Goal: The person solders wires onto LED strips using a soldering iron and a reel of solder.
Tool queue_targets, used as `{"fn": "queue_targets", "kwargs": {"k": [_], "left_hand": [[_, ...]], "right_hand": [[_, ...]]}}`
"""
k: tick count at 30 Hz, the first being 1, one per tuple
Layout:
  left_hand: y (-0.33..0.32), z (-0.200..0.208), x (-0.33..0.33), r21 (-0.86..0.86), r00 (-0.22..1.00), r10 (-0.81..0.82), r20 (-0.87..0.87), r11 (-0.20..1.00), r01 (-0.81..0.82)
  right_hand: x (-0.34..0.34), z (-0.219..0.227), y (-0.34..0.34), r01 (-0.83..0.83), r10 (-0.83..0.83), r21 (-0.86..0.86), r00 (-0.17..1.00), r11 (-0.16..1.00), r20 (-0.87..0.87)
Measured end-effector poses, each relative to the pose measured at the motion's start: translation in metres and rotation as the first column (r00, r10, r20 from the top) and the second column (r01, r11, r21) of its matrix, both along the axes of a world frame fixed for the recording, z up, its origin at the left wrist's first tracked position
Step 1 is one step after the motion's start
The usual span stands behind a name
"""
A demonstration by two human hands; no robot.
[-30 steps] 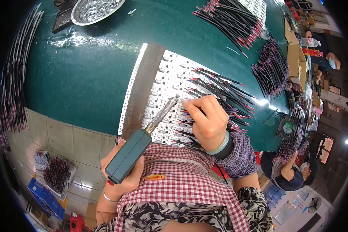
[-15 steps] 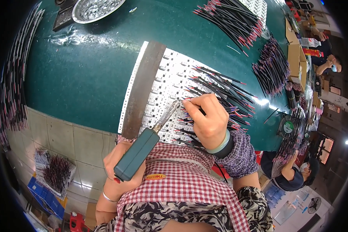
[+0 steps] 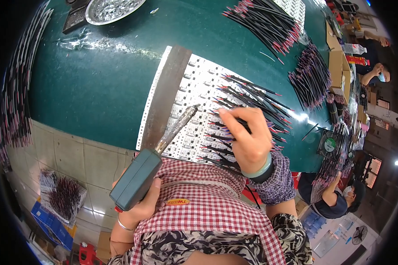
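Observation:
My left hand (image 3: 147, 201) is closed round the dark green body of a soldering iron (image 3: 136, 180). Its metal tip points up and right, over a white sheet of circuit boards (image 3: 194, 88) with rows of small components. Short black wires (image 3: 247, 95) with red and blue ends lie across the sheet's right part. Over these wires my right hand (image 3: 251, 139) has its thumb and forefinger pinched together. Whatever the fingertips hold, if anything, is too small to make out. The iron's tip and these fingertips are apart. A brown metal bar (image 3: 168, 97) lies along the sheet's left side.
A bowl of silvery scraps (image 3: 112, 9) sits on the green table (image 3: 88, 88) at the far left. Bundled black wires (image 3: 263, 26) and a purplish wire pile (image 3: 311, 75) lie at the right. More wires (image 3: 20, 88) line the left edge. Other people sit at right.
The soldering iron's tip has moved up and left, and its body has swung left with my left hand. My right hand has shifted right, so its fingertips are farther from the tip.

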State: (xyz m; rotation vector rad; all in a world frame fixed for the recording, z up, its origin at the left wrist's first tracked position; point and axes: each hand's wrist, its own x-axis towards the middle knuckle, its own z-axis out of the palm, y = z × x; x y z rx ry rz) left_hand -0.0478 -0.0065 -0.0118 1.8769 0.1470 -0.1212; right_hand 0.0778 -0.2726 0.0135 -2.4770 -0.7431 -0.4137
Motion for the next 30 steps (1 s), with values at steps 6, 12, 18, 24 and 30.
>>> {"fn": "queue_targets", "kwargs": {"k": [6,12,18,24,30], "left_hand": [[-0.003,-0.003,0.004,0.027,0.994,0.025,0.107,0.999,-0.028],[0.003,-0.008,-0.005,-0.001,0.999,-0.024,0.025,1.0,0.024],[0.002,-0.007,-0.007,-0.029,0.999,-0.042,-0.028,0.999,0.041],[-0.001,0.005,0.008,0.034,0.992,-0.117,0.045,0.993,0.116],[-0.004,0.017,0.022,0.122,0.979,-0.169,0.114,0.98,0.155]], "right_hand": [[-0.017,0.006,0.01,0.127,-0.151,-0.213,0.984,0.969,-0.096],[-0.02,-0.015,0.008,0.014,-0.019,-0.066,0.998,0.998,-0.064],[-0.02,-0.013,0.011,0.016,-0.02,-0.081,0.999,0.997,-0.04],[-0.02,-0.012,0.012,-0.005,0.0,-0.108,0.999,0.994,-0.042],[-0.02,-0.012,0.012,-0.016,0.01,-0.141,0.999,0.99,-0.046]]}}
